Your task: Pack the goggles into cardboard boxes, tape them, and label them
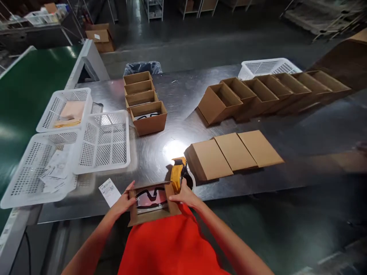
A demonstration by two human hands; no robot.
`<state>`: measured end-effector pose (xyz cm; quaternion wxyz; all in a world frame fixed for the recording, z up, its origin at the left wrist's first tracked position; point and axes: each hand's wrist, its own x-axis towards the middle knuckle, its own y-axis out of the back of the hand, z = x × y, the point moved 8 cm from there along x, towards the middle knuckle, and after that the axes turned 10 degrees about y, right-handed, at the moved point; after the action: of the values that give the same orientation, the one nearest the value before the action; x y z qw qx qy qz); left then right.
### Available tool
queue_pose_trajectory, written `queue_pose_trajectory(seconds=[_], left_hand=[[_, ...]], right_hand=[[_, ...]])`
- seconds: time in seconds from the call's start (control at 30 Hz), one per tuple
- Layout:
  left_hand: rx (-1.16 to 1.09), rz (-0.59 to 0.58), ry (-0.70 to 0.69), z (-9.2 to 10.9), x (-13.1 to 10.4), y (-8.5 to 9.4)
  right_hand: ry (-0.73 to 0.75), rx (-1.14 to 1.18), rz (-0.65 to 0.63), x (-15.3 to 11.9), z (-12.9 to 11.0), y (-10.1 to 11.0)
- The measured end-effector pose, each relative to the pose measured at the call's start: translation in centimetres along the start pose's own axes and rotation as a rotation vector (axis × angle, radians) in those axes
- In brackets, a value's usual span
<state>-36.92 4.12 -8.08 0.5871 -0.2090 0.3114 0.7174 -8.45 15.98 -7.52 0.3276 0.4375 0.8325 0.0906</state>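
A small open cardboard box (133,217) rests at the table's front edge, against my red clothing. Inside it lies a flat package (151,196) showing dark-framed glasses with a pinkish lens. My left hand (124,200) grips the box's left wall, thumb over the rim. On the opposite side my right hand (185,195) holds the right wall between thumb and fingers; some of its fingers are hidden. Just beyond that hand stands a yellow tape dispenser (177,175) with a roll of tape. A printed label slip (110,192) lies left of my left hand.
Closed cardboard boxes (213,158) sit to the right, with a row of open boxes (220,103) behind. Several open boxes (149,118) line up ahead. White plastic baskets (103,141) stand at left, beside a green conveyor (17,103). A blurred shape enters at far right.
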Motion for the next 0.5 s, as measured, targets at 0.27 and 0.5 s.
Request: queue_pose_trajectory(seconds=[0.27,0.5], left_hand=[[0.686,0.559,-0.454,5.0,-4.6,-0.2],[1.248,0.228,-0.612,4.6,-7.8,-4.4]], right_hand=[[-0.017,-0.218,0.103,-1.0,-0.7,-0.2],[-0.022,0.083,0.126,-1.6,1.7,-0.3]])
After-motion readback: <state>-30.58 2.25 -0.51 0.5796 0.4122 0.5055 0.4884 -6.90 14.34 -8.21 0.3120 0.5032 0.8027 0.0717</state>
